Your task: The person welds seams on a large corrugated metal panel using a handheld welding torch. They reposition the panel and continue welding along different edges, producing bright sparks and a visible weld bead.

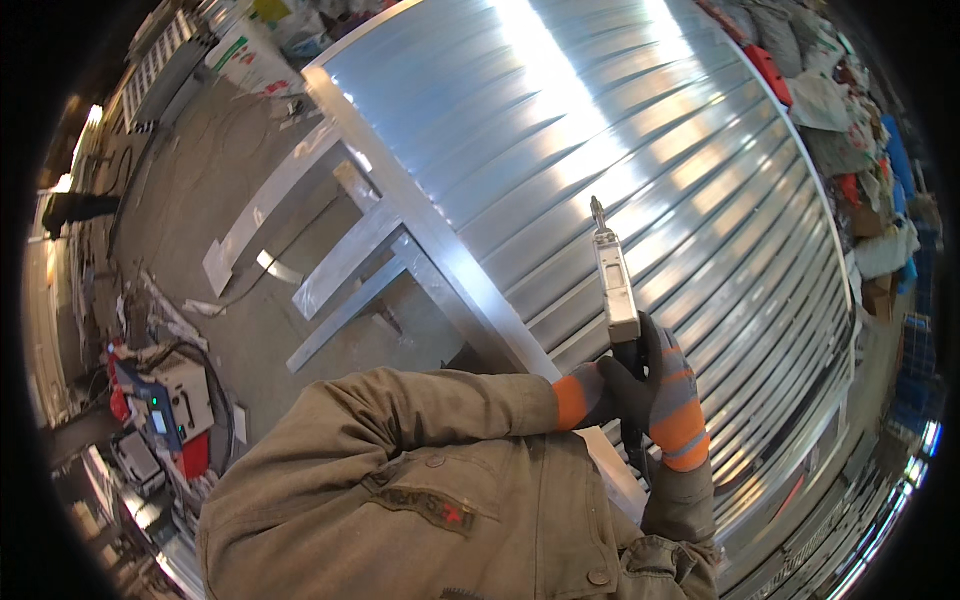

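A laser welding gun [615,285] with a silver body, narrow metal nozzle and dark handle points away from me over a large ribbed, shiny metal panel [690,190]. My right hand [672,390], in a grey, orange and black glove, is closed around the gun's handle. Against the same handle, from the left side, is my left hand [608,395] in a matching glove. Its fingers are closed too, partly hidden behind the handle and the other glove. The nozzle tip appears above the ribs; whether it touches them I cannot tell. A dark cable runs down from the handle.
Metal legs [350,255] stick out from the panel frame to the left. A machine with a small screen [165,415] stands on the floor at lower left. Piled bags and scraps [840,130] line the right side; a white sack [250,62] lies at upper left.
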The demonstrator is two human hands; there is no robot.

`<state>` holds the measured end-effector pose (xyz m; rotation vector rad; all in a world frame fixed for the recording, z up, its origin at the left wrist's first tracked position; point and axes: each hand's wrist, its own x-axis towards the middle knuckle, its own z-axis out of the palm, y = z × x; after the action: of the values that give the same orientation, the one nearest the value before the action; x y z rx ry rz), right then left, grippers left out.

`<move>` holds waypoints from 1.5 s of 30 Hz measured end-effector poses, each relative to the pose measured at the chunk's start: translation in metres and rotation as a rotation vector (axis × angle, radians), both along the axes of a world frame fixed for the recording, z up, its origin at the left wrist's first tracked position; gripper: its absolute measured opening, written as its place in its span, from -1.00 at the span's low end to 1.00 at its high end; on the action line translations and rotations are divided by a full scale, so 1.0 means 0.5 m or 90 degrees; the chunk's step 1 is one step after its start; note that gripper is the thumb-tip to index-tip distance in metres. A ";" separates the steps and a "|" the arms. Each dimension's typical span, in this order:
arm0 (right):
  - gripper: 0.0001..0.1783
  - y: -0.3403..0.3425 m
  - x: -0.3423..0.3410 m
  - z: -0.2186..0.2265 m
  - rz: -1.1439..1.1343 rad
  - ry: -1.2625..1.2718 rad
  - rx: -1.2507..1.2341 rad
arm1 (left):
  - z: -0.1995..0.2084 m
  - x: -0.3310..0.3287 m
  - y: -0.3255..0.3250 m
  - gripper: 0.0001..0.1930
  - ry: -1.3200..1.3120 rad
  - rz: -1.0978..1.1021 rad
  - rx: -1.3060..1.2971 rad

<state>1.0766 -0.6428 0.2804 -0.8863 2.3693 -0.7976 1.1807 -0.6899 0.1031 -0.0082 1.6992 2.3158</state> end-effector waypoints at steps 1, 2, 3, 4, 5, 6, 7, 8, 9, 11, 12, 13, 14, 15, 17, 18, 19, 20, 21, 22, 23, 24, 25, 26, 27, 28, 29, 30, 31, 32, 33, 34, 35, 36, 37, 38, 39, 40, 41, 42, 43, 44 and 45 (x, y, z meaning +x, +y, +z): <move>-0.31 -0.015 -0.011 -0.014 0.005 -0.025 0.012 | -0.015 -0.005 -0.008 -0.56 0.020 -0.012 -0.193; -0.33 -0.026 -0.018 -0.030 0.008 -0.048 0.024 | -0.018 -0.002 -0.006 -0.61 -0.026 0.049 -0.086; -0.35 -0.037 -0.027 -0.046 0.012 -0.069 0.035 | -0.017 -0.002 -0.010 -0.66 -0.113 0.064 -0.053; -0.42 -0.057 -0.032 -0.070 0.015 -0.055 0.028 | -0.010 -0.006 -0.011 -0.64 -0.147 0.087 -0.030; -0.43 -0.066 -0.043 -0.084 -0.007 -0.071 0.023 | 0.000 -0.012 -0.019 -0.59 -0.231 0.047 -0.040; -0.45 -0.076 -0.054 -0.098 -0.028 -0.081 0.008 | 0.012 -0.021 -0.029 -0.54 -0.219 0.032 -0.097; -0.47 -0.083 -0.064 -0.111 -0.037 -0.082 -0.041 | 0.023 -0.035 -0.045 -0.47 -0.264 -0.058 -0.189; -0.53 -0.089 -0.076 -0.123 -0.038 -0.090 -0.008 | 0.034 -0.047 -0.065 -0.40 -0.309 -0.148 -0.278; -0.53 -0.092 -0.089 -0.132 -0.035 -0.123 0.018 | 0.044 -0.054 -0.084 -0.34 -0.281 -0.153 -0.306; -0.53 -0.092 -0.113 -0.150 -0.022 -0.172 0.048 | 0.048 -0.042 -0.134 -0.22 -0.195 -0.151 -0.357; -0.57 -0.091 -0.126 -0.158 -0.047 -0.261 0.070 | 0.038 -0.018 -0.170 -0.21 -0.177 -0.123 -0.423; -0.59 -0.089 -0.134 -0.166 -0.054 -0.303 0.029 | 0.012 -0.001 -0.215 -0.27 -0.165 -0.064 -0.451; -0.60 -0.091 -0.134 -0.178 -0.061 -0.346 -0.010 | -0.024 0.020 -0.256 -0.32 -0.238 0.026 -0.450; -0.62 -0.094 -0.135 -0.186 -0.062 -0.385 -0.063 | -0.078 0.023 -0.329 -0.23 -0.361 0.138 -0.472; -0.69 -0.111 -0.136 -0.204 -0.057 -0.397 -0.088 | -0.168 0.087 -0.460 -0.45 -0.463 0.605 -0.452; -0.70 -0.123 -0.141 -0.209 -0.033 -0.400 -0.085 | -0.209 0.119 -0.532 -0.52 -0.394 0.829 -0.374; -0.71 -0.137 -0.147 -0.212 -0.009 -0.402 -0.082 | -0.249 0.133 -0.612 -0.48 -0.304 0.989 -0.258; -0.75 -0.153 -0.148 -0.212 -0.036 -0.452 -0.117 | -0.287 0.134 -0.662 -0.45 -0.307 1.119 -0.178; -0.72 -0.169 -0.154 -0.209 -0.020 -0.454 -0.095 | -0.316 0.133 -0.711 -0.42 -0.305 1.156 -0.173; -0.69 -0.185 -0.161 -0.203 -0.006 -0.462 -0.079 | -0.343 0.116 -0.746 -0.41 -0.410 1.167 -0.193; -0.66 -0.205 -0.167 -0.196 0.008 -0.470 -0.062 | -0.363 0.096 -0.778 -0.39 -0.516 1.173 -0.211; -0.67 -0.226 -0.174 -0.192 0.049 -0.432 -0.063 | -0.379 0.072 -0.808 -0.39 -0.625 1.118 -0.223; -0.67 -0.249 -0.181 -0.187 0.070 -0.425 -0.063 | -0.394 0.051 -0.823 -0.40 -0.701 1.064 -0.260; -0.67 -0.272 -0.190 -0.184 0.091 -0.415 -0.064 | -0.409 0.031 -0.834 -0.40 -0.803 0.997 -0.265; -0.67 -0.295 -0.199 -0.181 0.117 -0.412 -0.082 | -0.424 0.014 -0.841 -0.40 -0.841 0.877 -0.400; -0.67 -0.325 -0.198 -0.188 0.103 -0.399 -0.108 | -0.440 -0.001 -0.846 -0.40 -0.908 0.700 -0.525; -0.68 -0.349 -0.205 -0.189 0.105 -0.416 -0.116 | -0.458 -0.012 -0.849 -0.38 -0.953 0.476 -0.662; -0.69 -0.371 -0.210 -0.189 0.100 -0.428 -0.112 | -0.475 -0.020 -0.850 -0.36 -0.964 0.254 -0.780; -0.70 -0.395 -0.215 -0.193 0.097 -0.444 -0.113 | -0.492 -0.024 -0.852 -0.34 -0.956 0.095 -0.851; -0.69 -0.423 -0.224 -0.199 0.107 -0.419 -0.071 | -0.506 -0.026 -0.856 -0.31 -0.948 -0.081 -0.900; -0.69 -0.450 -0.230 -0.206 0.121 -0.424 -0.068 | -0.517 -0.026 -0.860 -0.28 -0.928 -0.085 -0.921; -0.68 -0.476 -0.235 -0.213 0.135 -0.421 -0.060 | -0.526 -0.028 -0.862 -0.25 -0.927 -0.116 -0.937; -0.68 -0.501 -0.239 -0.218 0.148 -0.410 -0.046 | -0.528 -0.029 -0.864 -0.22 -0.938 -0.064 -0.981; -0.67 -0.524 -0.240 -0.226 0.152 -0.414 -0.074 | -0.526 -0.029 -0.871 -0.21 -0.936 -0.076 -0.948; -0.67 -0.548 -0.243 -0.231 0.171 -0.410 -0.073 | -0.518 -0.029 -0.875 -0.21 -0.934 -0.087 -0.915; -0.67 -0.572 -0.249 -0.239 0.189 -0.406 -0.071 | -0.507 -0.032 -0.877 -0.21 -0.940 -0.121 -0.906; -0.67 -0.592 -0.254 -0.244 0.197 -0.394 -0.048 | -0.493 -0.033 -0.879 -0.21 -0.924 -0.137 -0.895; -0.53 -0.608 -0.260 -0.246 0.188 -0.428 -0.063 | -0.478 -0.037 -0.880 -0.21 -0.915 -0.175 -0.907; -0.58 -0.624 -0.263 -0.250 0.193 -0.427 -0.056 | -0.462 -0.040 -0.879 -0.24 -0.894 -0.235 -0.925; -0.61 -0.636 -0.265 -0.254 0.197 -0.421 -0.047 | -0.449 -0.043 -0.878 -0.27 -0.923 -0.188 -0.908; -0.65 -0.648 -0.269 -0.259 0.200 -0.412 -0.036 | -0.439 -0.046 -0.876 -0.32 -0.940 -0.163 -0.897; -0.62 -0.657 -0.271 -0.263 0.194 -0.434 -0.041 | -0.433 -0.048 -0.874 -0.37 -0.957 -0.138 -0.885; -0.61 -0.668 -0.274 -0.271 0.194 -0.434 -0.030 | -0.432 -0.047 -0.872 -0.42 -0.974 -0.113 -0.872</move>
<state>0.9398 -0.9767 0.1451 -0.8033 1.5893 -0.8606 1.1570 -1.1260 -0.1127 -1.3131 1.6246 0.1585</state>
